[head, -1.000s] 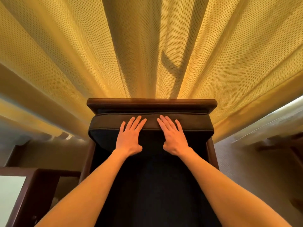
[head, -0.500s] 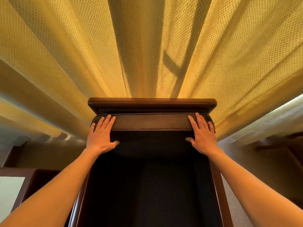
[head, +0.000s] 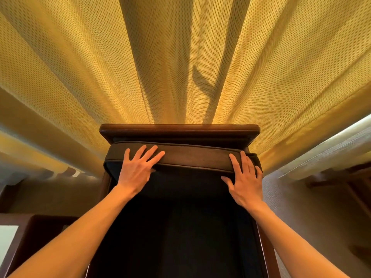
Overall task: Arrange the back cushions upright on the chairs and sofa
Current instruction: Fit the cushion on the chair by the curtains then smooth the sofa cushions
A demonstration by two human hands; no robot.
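A dark brown back cushion [head: 196,156] stands upright against the wooden backrest rail [head: 179,130] of a chair, its top edge slightly tilted, higher on the left. My left hand [head: 138,169] lies flat on the cushion's upper left part, fingers spread over the top edge. My right hand [head: 244,181] presses flat on the upper right corner, fingers apart. Below the hands, the cushion's front and the chair seat [head: 180,237] are in deep shadow.
A yellow mesh curtain [head: 180,57] hangs right behind the chair. A dark wooden side table [head: 40,229] stands at the lower left. Carpeted floor [head: 301,207] lies on the right, with dim wooden furniture legs [head: 345,181] at the far right.
My left hand has slid inward from the cushion's left corner toward the middle. The right hand has dropped slightly at the right corner. The cushion's top edge now sits tilted.
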